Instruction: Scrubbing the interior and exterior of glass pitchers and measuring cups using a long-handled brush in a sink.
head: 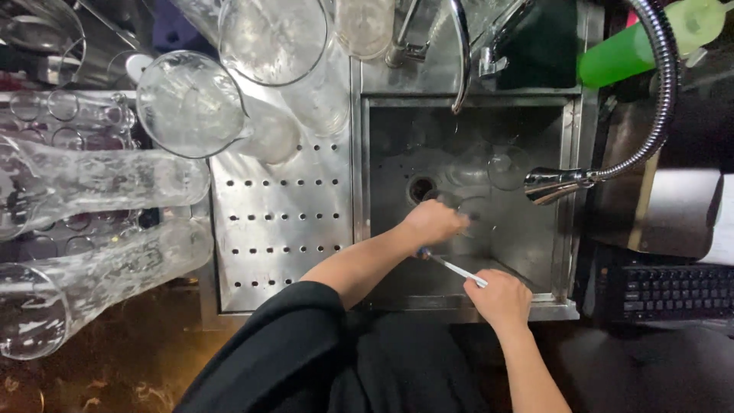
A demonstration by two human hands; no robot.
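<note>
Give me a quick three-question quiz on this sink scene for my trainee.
1. True or false: the left hand reaches into the sink.
2. What does the right hand hold? A) a thin white-handled tool B) a green bottle C) a keyboard
3. Fill in: the large glasses lie on the ______ side of the sink.

Key: 1 true. 2 A. 3 left, on and beside the perforated draining board.
</note>
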